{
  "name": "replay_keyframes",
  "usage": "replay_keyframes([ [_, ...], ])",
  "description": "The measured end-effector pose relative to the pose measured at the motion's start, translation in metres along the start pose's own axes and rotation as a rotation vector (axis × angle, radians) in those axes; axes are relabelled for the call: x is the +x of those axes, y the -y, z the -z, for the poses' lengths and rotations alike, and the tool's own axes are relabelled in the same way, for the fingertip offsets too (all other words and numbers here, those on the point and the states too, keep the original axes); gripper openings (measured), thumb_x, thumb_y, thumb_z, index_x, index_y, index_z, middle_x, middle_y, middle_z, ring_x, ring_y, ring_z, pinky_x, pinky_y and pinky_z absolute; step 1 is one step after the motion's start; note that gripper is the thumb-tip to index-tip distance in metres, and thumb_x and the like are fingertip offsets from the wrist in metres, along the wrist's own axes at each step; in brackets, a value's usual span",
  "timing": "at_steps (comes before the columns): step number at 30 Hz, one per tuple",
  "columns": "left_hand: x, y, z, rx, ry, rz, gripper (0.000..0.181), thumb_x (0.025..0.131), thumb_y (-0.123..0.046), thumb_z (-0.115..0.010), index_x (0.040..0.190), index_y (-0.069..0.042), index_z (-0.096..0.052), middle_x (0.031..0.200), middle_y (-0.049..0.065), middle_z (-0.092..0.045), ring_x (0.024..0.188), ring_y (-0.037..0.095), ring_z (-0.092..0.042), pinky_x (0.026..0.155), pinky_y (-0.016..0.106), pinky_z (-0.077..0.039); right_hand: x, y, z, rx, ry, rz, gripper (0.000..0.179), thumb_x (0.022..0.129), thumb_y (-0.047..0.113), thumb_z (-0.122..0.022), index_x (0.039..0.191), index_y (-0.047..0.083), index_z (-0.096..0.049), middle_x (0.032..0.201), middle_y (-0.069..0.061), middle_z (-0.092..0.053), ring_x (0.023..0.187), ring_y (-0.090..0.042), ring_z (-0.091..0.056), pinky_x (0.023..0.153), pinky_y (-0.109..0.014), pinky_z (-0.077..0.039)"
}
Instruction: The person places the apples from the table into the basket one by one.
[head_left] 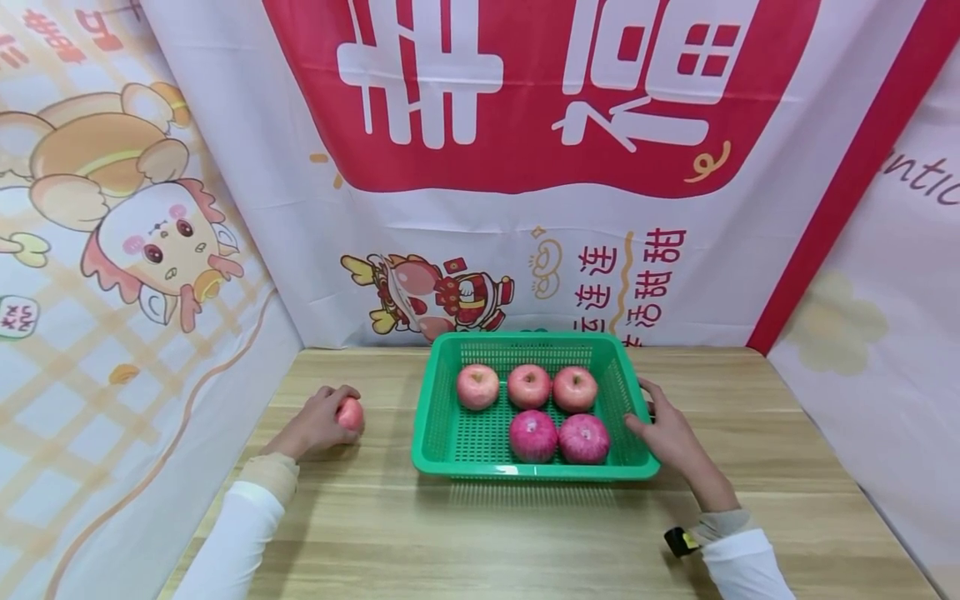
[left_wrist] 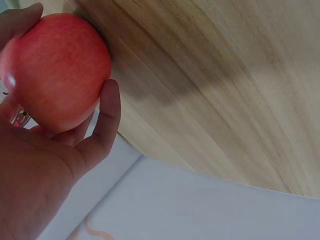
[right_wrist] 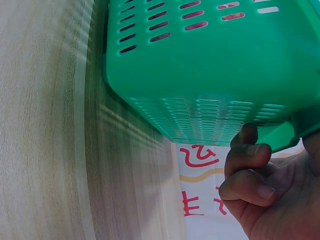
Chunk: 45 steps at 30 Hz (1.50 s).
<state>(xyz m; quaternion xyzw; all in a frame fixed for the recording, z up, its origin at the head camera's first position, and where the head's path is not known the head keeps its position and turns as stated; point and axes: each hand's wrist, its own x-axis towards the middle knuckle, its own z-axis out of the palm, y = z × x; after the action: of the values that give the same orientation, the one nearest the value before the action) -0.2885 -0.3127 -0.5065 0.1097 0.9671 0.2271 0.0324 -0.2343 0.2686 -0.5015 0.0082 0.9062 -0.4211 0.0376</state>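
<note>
On the left part of the table, my left hand (head_left: 324, 423) grips a red apple (head_left: 351, 415). In the left wrist view, thumb and fingers curl round the apple (left_wrist: 60, 70) close to the wood. A green plastic basket (head_left: 525, 472) stands in the middle, holding three apples (head_left: 477, 387) in its far row and two red onions (head_left: 533, 437) nearer the front. My right hand (head_left: 675, 433) holds the basket's right rim. The right wrist view has the thumb side at the rim and the other fingers (right_wrist: 250, 187) bent under it, outside the slotted wall (right_wrist: 200, 70).
The wooden table (head_left: 480, 542) meets a white and red printed cloth (head_left: 480, 217) behind the basket. More printed cloth (head_left: 150, 400) borders the left side, and a pale cloth (head_left: 862, 400) the right. A black device (head_left: 681, 542) is on my right wrist.
</note>
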Motion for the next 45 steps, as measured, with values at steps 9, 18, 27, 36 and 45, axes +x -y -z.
replay_keyframes([
  [9, -0.001, -0.001, -0.001, -0.005, -0.019, -0.009, 0.070, 0.071, -0.021, -0.091, 0.132, -0.005, -0.060, 0.123, 0.029, -0.054, 0.111, 0.045, -0.054, 0.086, 0.055, -0.054, 0.002, -0.002, 0.000, 0.000, 0.005, 0.006, 0.076, 0.105, 0.022, -0.060, 0.166, 0.001, -0.020, 0.146, -0.041, -0.053, 0.129, -0.053, -0.060, 0.095, -0.060, -0.060],
  [18, -0.001, 0.000, -0.003, -0.010, -0.024, -0.015, 0.070, 0.070, -0.021, -0.091, 0.131, -0.005, -0.060, 0.121, 0.027, -0.055, 0.110, 0.043, -0.054, 0.085, 0.052, -0.054, 0.001, -0.002, -0.001, 0.003, 0.011, 0.006, 0.077, 0.106, 0.022, -0.060, 0.167, 0.001, -0.019, 0.147, -0.041, -0.052, 0.130, -0.053, -0.060, 0.095, -0.061, -0.060],
  [27, -0.004, -0.005, -0.004, 0.003, -0.028, -0.038, 0.069, 0.067, -0.022, -0.090, 0.128, -0.007, -0.062, 0.119, 0.025, -0.057, 0.106, 0.039, -0.056, 0.081, 0.048, -0.054, 0.001, -0.001, -0.001, 0.002, 0.009, 0.002, 0.076, 0.105, 0.022, -0.060, 0.166, 0.002, -0.019, 0.147, -0.042, -0.052, 0.129, -0.054, -0.060, 0.094, -0.060, -0.061],
  [36, -0.002, -0.017, 0.003, -0.001, -0.025, -0.043, 0.064, 0.074, -0.022, -0.089, 0.130, -0.008, -0.061, 0.124, 0.026, -0.056, 0.109, 0.040, -0.055, 0.084, 0.049, -0.055, 0.000, 0.001, 0.000, 0.005, 0.011, -0.007, 0.077, 0.105, 0.022, -0.060, 0.167, 0.002, -0.019, 0.148, -0.041, -0.051, 0.131, -0.054, -0.059, 0.094, -0.060, -0.061],
  [45, 0.001, -0.026, 0.010, 0.003, -0.086, -0.095, 0.063, 0.072, -0.020, -0.089, 0.128, -0.009, -0.063, 0.122, 0.025, -0.058, 0.108, 0.041, -0.057, 0.084, 0.053, -0.056, 0.001, -0.002, 0.000, 0.011, 0.008, -0.004, 0.077, 0.105, 0.022, -0.061, 0.167, 0.002, -0.020, 0.147, -0.041, -0.052, 0.130, -0.053, -0.060, 0.094, -0.060, -0.061],
])
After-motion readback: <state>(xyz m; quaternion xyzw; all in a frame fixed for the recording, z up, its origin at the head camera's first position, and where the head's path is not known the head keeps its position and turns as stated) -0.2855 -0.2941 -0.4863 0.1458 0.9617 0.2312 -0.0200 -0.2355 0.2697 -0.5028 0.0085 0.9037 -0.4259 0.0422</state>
